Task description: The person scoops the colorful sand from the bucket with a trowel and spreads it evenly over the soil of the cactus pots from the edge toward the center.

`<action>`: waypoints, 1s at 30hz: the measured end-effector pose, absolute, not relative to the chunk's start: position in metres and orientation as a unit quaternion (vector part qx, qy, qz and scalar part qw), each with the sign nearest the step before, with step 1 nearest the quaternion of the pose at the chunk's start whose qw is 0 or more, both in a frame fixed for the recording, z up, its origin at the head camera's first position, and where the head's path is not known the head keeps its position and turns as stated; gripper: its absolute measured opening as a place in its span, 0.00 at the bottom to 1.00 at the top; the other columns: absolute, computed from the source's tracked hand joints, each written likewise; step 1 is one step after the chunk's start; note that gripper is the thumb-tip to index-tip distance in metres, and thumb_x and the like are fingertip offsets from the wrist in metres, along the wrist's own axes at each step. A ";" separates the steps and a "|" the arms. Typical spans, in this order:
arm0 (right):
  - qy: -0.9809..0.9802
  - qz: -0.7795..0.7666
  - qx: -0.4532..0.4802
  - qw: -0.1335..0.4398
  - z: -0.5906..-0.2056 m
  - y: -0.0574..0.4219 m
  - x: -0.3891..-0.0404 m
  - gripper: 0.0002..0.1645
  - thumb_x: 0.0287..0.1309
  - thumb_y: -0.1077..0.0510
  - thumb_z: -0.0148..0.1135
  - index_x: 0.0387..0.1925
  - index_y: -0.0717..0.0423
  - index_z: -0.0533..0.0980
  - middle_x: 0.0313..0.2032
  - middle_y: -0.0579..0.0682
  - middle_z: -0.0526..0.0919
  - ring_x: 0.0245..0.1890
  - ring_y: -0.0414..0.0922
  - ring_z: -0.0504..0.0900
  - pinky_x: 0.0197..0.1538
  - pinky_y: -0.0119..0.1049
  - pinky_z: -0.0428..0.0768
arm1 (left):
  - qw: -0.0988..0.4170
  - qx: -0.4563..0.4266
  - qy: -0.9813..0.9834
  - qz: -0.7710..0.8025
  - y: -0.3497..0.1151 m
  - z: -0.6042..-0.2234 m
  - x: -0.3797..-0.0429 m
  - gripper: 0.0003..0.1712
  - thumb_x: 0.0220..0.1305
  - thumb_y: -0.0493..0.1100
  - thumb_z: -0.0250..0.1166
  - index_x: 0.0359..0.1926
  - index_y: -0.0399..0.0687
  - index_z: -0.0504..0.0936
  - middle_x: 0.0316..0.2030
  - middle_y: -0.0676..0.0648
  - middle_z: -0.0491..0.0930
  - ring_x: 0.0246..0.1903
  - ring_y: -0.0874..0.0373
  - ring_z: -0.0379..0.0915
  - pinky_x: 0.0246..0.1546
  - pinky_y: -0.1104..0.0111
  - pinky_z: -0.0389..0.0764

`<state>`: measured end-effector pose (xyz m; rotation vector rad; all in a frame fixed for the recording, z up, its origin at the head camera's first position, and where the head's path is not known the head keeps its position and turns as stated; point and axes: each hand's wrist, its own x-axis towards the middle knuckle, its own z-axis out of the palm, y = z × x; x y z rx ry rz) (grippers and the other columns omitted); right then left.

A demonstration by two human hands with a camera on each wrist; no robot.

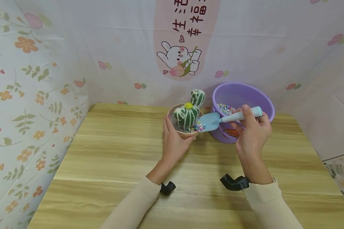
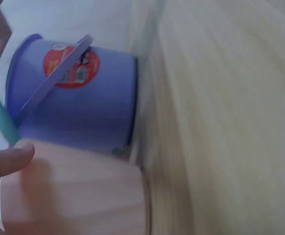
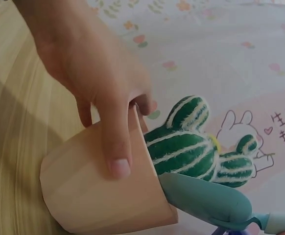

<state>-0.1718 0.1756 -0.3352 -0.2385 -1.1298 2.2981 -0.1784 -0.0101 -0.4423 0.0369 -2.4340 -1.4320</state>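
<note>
A peach-coloured flower pot [image 1: 186, 135] stands on the table, holding a green toy cactus [image 1: 187, 118] with white stripes and a yellow tuft. My left hand [image 1: 175, 141] grips the pot at its rim; in the right wrist view the thumb [image 3: 117, 147] lies along the outer wall. With my right hand [image 1: 253, 135] I hold a garden trowel [image 1: 210, 121] by its pale handle. Its blue-green blade [image 3: 208, 198] reaches over the pot's rim beside the cactus. Small multicoloured beads [image 1: 200, 126] lie at the blade's tip and in the pot around the cactus base.
Just right of the pot stands a purple bucket [image 1: 218, 134] with more beads [image 1: 225, 109] inside, tilted-looking in the head view. Its handle [image 2: 54, 78] hangs across a red label. A printed cloth [image 1: 117, 41] hangs behind the wooden table [image 1: 109, 159].
</note>
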 end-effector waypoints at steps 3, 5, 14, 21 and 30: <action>-0.422 0.858 -0.090 0.278 -0.334 0.175 -0.172 0.21 0.44 0.64 0.77 0.33 0.68 0.72 0.27 0.60 0.83 0.18 0.48 0.83 0.18 0.38 0.80 | 0.133 -0.009 -0.848 -0.513 -0.020 -0.440 -0.183 0.75 0.42 0.55 0.81 0.77 0.42 0.37 0.75 0.39 0.40 0.73 0.43 0.45 0.67 0.50 0.60; -0.423 0.858 -0.090 0.276 -0.334 0.175 -0.172 0.21 0.44 0.64 0.78 0.33 0.68 0.72 0.27 0.60 0.83 0.19 0.49 0.84 0.17 0.38 0.80 | 0.115 -0.026 -0.851 -0.512 -0.026 -0.440 -0.186 0.75 0.43 0.54 0.80 0.77 0.44 0.35 0.76 0.41 0.39 0.73 0.44 0.44 0.68 0.51 0.59; -0.433 0.857 -0.094 0.264 -0.330 0.174 -0.173 0.23 0.43 0.63 0.78 0.36 0.66 0.73 0.29 0.60 0.83 0.28 0.54 0.87 0.21 0.42 0.82 | 0.119 -0.038 -0.858 -0.499 -0.028 -0.444 -0.189 0.73 0.44 0.55 0.79 0.77 0.43 0.37 0.76 0.41 0.40 0.73 0.44 0.47 0.66 0.50 0.62; -0.443 0.849 -0.084 0.276 -0.329 0.172 -0.174 0.22 0.43 0.63 0.78 0.36 0.66 0.74 0.29 0.60 0.83 0.26 0.53 0.87 0.22 0.42 0.83 | 0.168 -0.014 -0.865 -0.473 -0.017 -0.446 -0.184 0.74 0.42 0.59 0.79 0.76 0.36 0.41 0.74 0.37 0.46 0.71 0.41 0.52 0.65 0.48 0.63; -0.443 0.848 -0.080 0.280 -0.328 0.173 -0.174 0.22 0.43 0.63 0.78 0.37 0.67 0.74 0.30 0.60 0.82 0.27 0.55 0.87 0.22 0.42 0.82 | 0.179 -0.005 -0.866 -0.467 -0.014 -0.447 -0.182 0.73 0.41 0.58 0.80 0.76 0.36 0.42 0.74 0.38 0.47 0.70 0.41 0.54 0.65 0.50 0.64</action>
